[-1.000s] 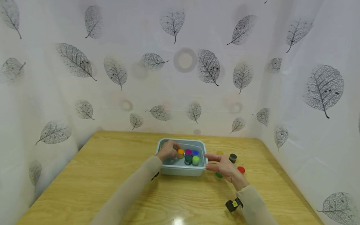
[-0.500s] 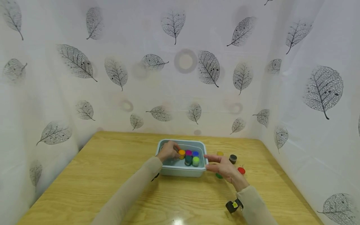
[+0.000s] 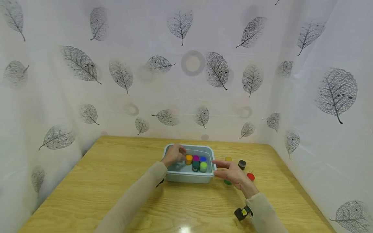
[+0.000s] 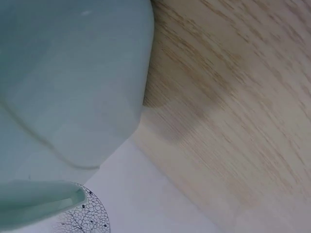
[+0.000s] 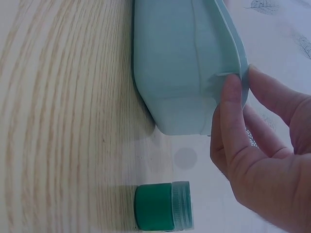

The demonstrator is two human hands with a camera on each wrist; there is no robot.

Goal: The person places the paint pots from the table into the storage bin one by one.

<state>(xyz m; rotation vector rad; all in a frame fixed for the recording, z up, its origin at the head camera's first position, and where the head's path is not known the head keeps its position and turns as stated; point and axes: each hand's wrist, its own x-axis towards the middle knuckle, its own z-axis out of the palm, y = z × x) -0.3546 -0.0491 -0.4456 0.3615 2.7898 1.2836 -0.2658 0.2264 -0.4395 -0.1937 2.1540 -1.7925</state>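
Observation:
A pale blue plastic tub (image 3: 186, 177) stands on the table with several small paint jars grouped inside. The orange paint jar (image 3: 188, 160) sits at the left of the group, beside the magenta paint jar (image 3: 196, 158) and dark green paint jar (image 3: 196, 166). Just left of the orange jar, my left hand (image 3: 174, 154) is inside the tub, its fingers loosely bent and apart from the jar. My right hand (image 3: 233, 174) pinches the tub's right rim, thumb on the rim and fingers against the outer wall (image 5: 189, 73). The left wrist view shows only tub and table.
Right of the tub, more paint jars stand on the wooden table (image 3: 125, 194): a yellow jar (image 3: 228, 159), a black-lidded jar (image 3: 242, 164), a red jar (image 3: 250, 176) and a green jar (image 5: 155, 207). A leaf-patterned curtain (image 3: 186, 97) surrounds the table.
The orange paint jar has shifted slightly right, close to the other jars. My left fingers have let go of it and drawn back a little left. The right hand stays on the rim.

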